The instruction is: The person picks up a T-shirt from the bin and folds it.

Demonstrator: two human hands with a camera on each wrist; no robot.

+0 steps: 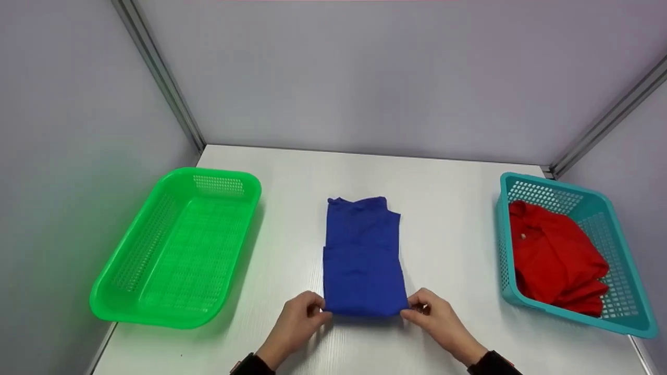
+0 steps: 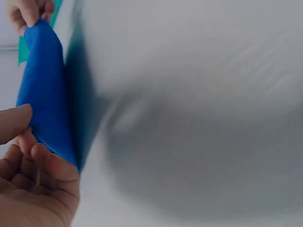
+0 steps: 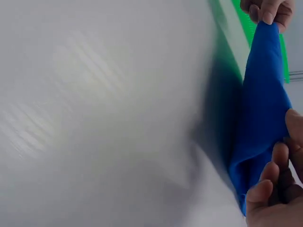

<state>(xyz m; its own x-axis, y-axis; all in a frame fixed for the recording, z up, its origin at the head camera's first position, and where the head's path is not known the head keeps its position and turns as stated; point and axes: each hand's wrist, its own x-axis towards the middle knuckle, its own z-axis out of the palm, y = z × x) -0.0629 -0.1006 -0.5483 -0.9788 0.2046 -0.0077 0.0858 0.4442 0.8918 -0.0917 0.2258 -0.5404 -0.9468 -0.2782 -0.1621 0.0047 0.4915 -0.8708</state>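
Note:
A blue garment [image 1: 363, 276], folded into a narrow strip with its near part doubled over, lies mid-table. My left hand [image 1: 298, 319] pinches its near left corner between thumb and fingers. At the near right corner, my right hand [image 1: 440, 322] pinches the cloth the same way. Both wrist views show the near folded edge [image 2: 45, 90] stretched between the hands and raised a little off the table, with a shadow under it. The far end of the garment, with an uneven edge, rests flat on the table.
To the left stands a green plastic basket [image 1: 229, 291] with nothing in it. A teal basket [image 1: 578, 325] on the right holds a crumpled red garment [image 1: 557, 255]. Grey panels [image 1: 365, 78] wall in the white table [image 1: 448, 187] at the back and sides.

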